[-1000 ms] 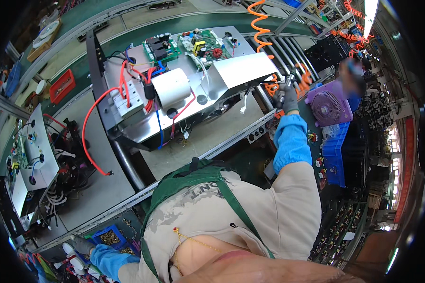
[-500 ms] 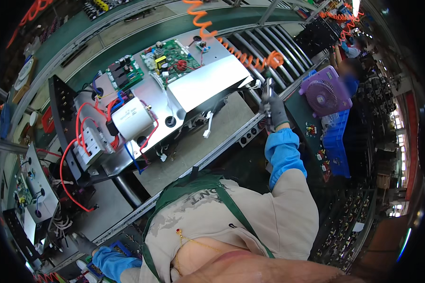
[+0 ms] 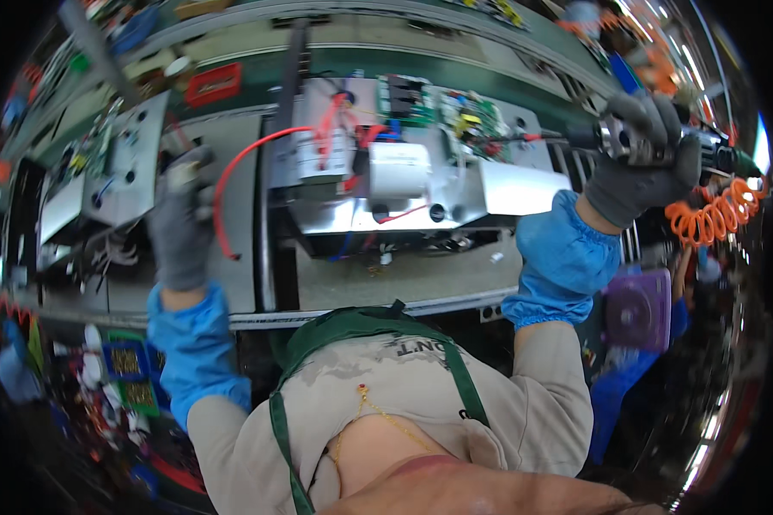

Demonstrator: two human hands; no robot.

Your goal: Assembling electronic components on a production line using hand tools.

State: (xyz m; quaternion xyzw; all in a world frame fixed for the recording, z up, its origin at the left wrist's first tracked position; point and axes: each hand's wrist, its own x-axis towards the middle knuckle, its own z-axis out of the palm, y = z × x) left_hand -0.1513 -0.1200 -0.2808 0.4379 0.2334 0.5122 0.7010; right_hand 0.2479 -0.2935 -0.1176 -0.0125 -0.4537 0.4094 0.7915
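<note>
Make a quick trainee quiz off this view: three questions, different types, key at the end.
1. Which hand is gripping the power tool?
2. True or false: in the picture, the red tray is farther left than the white cylinder.
3. Pick one. The coiled hose near that tool is: a) green, b) orange, c) white.

Key:
1. The right hand.
2. True.
3. b) orange.
</note>
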